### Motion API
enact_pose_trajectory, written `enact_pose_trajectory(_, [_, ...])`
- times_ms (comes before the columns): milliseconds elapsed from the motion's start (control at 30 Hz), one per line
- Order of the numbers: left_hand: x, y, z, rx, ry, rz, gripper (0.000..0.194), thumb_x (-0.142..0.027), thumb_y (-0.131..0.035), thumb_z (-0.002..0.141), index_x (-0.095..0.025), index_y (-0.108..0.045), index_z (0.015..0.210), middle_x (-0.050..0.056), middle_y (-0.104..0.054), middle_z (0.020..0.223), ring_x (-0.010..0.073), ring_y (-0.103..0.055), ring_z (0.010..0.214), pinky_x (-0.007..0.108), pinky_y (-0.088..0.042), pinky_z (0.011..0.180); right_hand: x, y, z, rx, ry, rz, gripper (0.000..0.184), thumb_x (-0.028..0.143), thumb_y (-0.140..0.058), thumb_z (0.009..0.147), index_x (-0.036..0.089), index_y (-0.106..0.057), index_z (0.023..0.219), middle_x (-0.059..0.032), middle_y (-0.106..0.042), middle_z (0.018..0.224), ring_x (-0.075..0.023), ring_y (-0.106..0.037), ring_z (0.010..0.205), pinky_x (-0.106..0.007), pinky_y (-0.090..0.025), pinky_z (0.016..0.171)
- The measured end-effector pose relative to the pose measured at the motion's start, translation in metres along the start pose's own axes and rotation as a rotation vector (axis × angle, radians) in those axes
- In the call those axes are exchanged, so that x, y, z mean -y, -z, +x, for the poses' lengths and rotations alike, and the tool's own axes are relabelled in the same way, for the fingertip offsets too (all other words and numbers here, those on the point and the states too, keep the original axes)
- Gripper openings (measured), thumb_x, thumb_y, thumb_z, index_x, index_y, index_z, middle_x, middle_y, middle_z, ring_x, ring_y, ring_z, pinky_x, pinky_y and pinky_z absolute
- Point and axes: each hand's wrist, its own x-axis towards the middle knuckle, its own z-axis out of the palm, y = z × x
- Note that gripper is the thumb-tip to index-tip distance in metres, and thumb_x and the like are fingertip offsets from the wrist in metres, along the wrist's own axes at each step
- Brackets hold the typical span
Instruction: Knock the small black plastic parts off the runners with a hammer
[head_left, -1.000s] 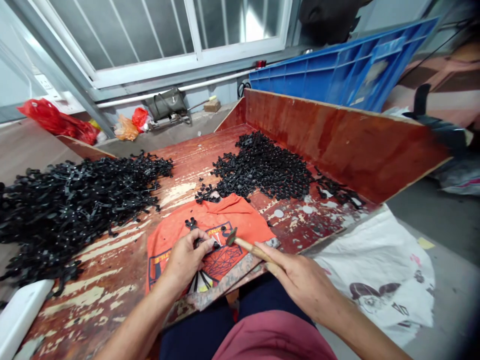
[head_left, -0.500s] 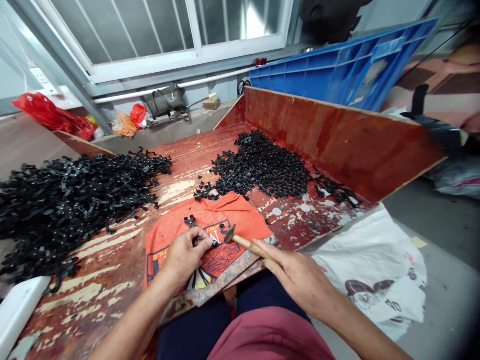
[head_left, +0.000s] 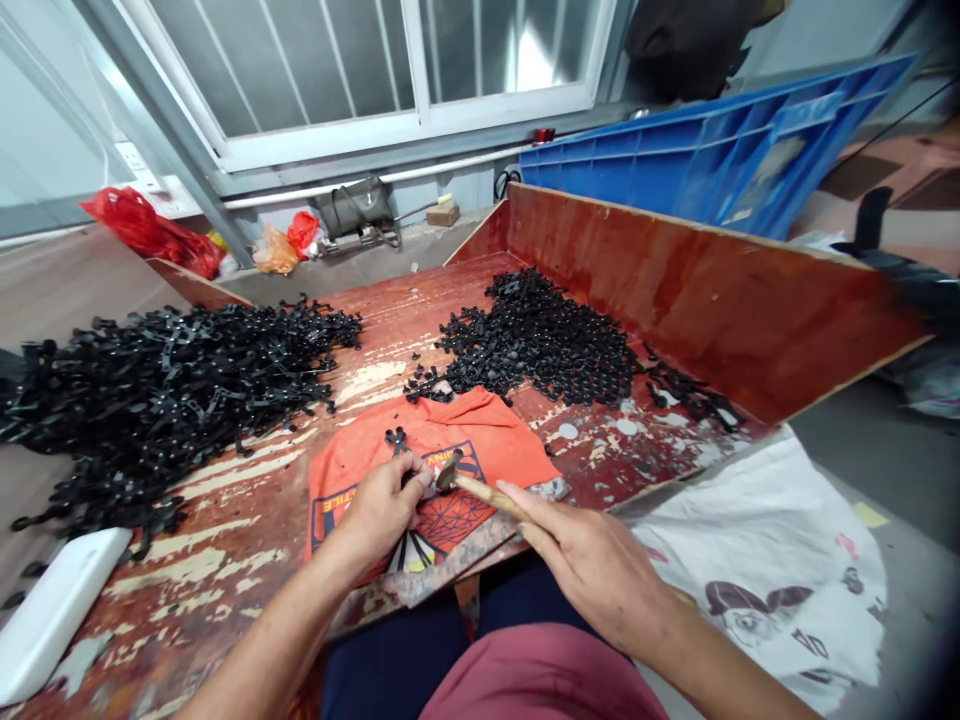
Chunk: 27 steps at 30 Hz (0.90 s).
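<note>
My left hand [head_left: 382,505] pinches a small black plastic part [head_left: 421,489] down on an orange cloth [head_left: 480,440] at the near edge of the worn red wooden table [head_left: 247,520]. In my right hand [head_left: 592,565] is the wooden handle of a small hammer [head_left: 480,493], gripped tight. Its metal head rests on or just above the part by my left fingertips. One more black part [head_left: 395,439] lies on the cloth just beyond my left hand.
A big pile of linked black plastic strips [head_left: 150,380] covers the table's left; a heap of small black pieces [head_left: 547,345] lies centre-right against the red side board [head_left: 712,300]. A white flat object [head_left: 52,610] lies near left. A blue crate [head_left: 712,150] stands behind; a white sack [head_left: 772,540] is right.
The hammer head has come down from slightly raised to the part held by my left fingers. The view has shifted a little; the piles have not moved.
</note>
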Motion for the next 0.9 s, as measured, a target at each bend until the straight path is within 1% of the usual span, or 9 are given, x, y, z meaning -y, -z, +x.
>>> enact_pose_trajectory(133, [0.006, -0.002, 0.001, -0.02, 0.022, -0.034, 0.031, -0.05, -0.059, 0.078, -0.02, -0.056, 0.077, -0.008, -0.048, 0.049, 0.0104, -0.046, 0.035, 0.021, -0.034, 0.038, 0.005, 0.014, 0.002, 0.001, 0.004, 0.009, 0.045, 0.026, -0.038, 0.103, 0.037, -0.047, 0.146, 0.0001, -0.075, 0.115, -0.0206, -0.074, 0.094, -0.03, -0.058, 0.079])
enact_pose_trajectory(267, [0.013, -0.006, 0.003, -0.035, 0.008, -0.079, 0.029, -0.049, -0.06, 0.078, -0.02, -0.056, 0.076, -0.009, -0.048, 0.051, 0.009, -0.045, 0.032, 0.02, -0.031, 0.035, 0.007, 0.023, 0.001, -0.129, 0.033, 0.005, 0.043, 0.03, -0.036, 0.104, 0.032, -0.049, 0.145, -0.0035, -0.072, 0.12, -0.0212, -0.072, 0.098, -0.033, -0.057, 0.087])
enact_pose_trajectory(333, [0.014, -0.007, 0.003, -0.036, 0.006, -0.092, 0.029, -0.048, -0.06, 0.079, -0.02, -0.055, 0.076, -0.009, -0.046, 0.05, 0.0083, -0.043, 0.031, 0.019, -0.029, 0.034, 0.006, 0.019, -0.001, -0.133, 0.055, -0.025, 0.044, 0.029, -0.036, 0.103, 0.031, -0.048, 0.146, -0.0046, -0.072, 0.122, -0.0215, -0.072, 0.1, -0.034, -0.057, 0.088])
enact_pose_trajectory(467, [0.012, -0.006, 0.003, -0.016, 0.008, -0.059, 0.029, -0.048, -0.059, 0.079, -0.02, -0.056, 0.076, -0.009, -0.046, 0.049, 0.0079, -0.042, 0.03, 0.019, -0.029, 0.034, 0.002, 0.009, -0.004, -0.017, 0.061, -0.113, 0.047, 0.025, -0.038, 0.102, 0.033, -0.046, 0.147, -0.0046, -0.075, 0.112, -0.0233, -0.074, 0.092, -0.035, -0.06, 0.077])
enact_pose_trajectory(500, [0.011, -0.005, 0.003, -0.009, 0.007, -0.051, 0.029, -0.048, -0.059, 0.079, -0.02, -0.056, 0.076, -0.009, -0.046, 0.049, 0.008, -0.043, 0.031, 0.019, -0.029, 0.034, 0.002, 0.008, -0.004, -0.025, 0.063, -0.113, 0.047, 0.025, -0.038, 0.102, 0.033, -0.045, 0.148, -0.0048, -0.075, 0.111, -0.0233, -0.074, 0.091, -0.035, -0.06, 0.077])
enact_pose_trajectory(600, [0.012, -0.003, 0.004, 0.013, -0.001, -0.039, 0.028, -0.047, -0.059, 0.08, -0.02, -0.056, 0.076, -0.009, -0.047, 0.049, 0.0082, -0.045, 0.032, 0.019, -0.03, 0.036, 0.002, 0.007, -0.005, -0.14, 0.082, -0.065, 0.046, 0.026, -0.035, 0.104, 0.031, -0.042, 0.149, -0.0065, -0.074, 0.114, -0.0222, -0.072, 0.094, -0.036, -0.057, 0.086])
enact_pose_trajectory(633, [0.013, -0.003, 0.005, 0.022, -0.001, -0.036, 0.027, -0.046, -0.058, 0.081, -0.02, -0.056, 0.076, -0.009, -0.047, 0.048, 0.0082, -0.046, 0.032, 0.019, -0.031, 0.037, 0.003, 0.006, -0.006, -0.148, 0.089, -0.062, 0.046, 0.027, -0.035, 0.104, 0.03, -0.043, 0.149, -0.0065, -0.075, 0.11, -0.0219, -0.072, 0.092, -0.036, -0.056, 0.085])
enact_pose_trajectory(767, [0.016, -0.001, 0.006, 0.042, 0.024, -0.019, 0.023, -0.042, -0.055, 0.082, -0.019, -0.057, 0.078, -0.008, -0.046, 0.044, 0.0091, -0.045, 0.032, 0.019, -0.032, 0.039, 0.004, -0.001, -0.006, -0.025, 0.092, -0.127, 0.048, 0.025, -0.04, 0.102, 0.032, -0.042, 0.149, -0.0039, -0.077, 0.096, -0.0216, -0.073, 0.079, -0.03, -0.056, 0.068])
enact_pose_trajectory(900, [0.019, 0.0, 0.009, 0.052, 0.016, -0.023, 0.023, -0.042, -0.054, 0.082, -0.019, -0.055, 0.077, -0.008, -0.046, 0.046, 0.0091, -0.046, 0.035, 0.019, -0.032, 0.04, 0.002, -0.007, -0.004, -0.059, 0.067, -0.095, 0.047, 0.023, -0.039, 0.103, 0.028, -0.042, 0.149, -0.0058, -0.076, 0.104, -0.0215, -0.073, 0.085, -0.03, -0.054, 0.073])
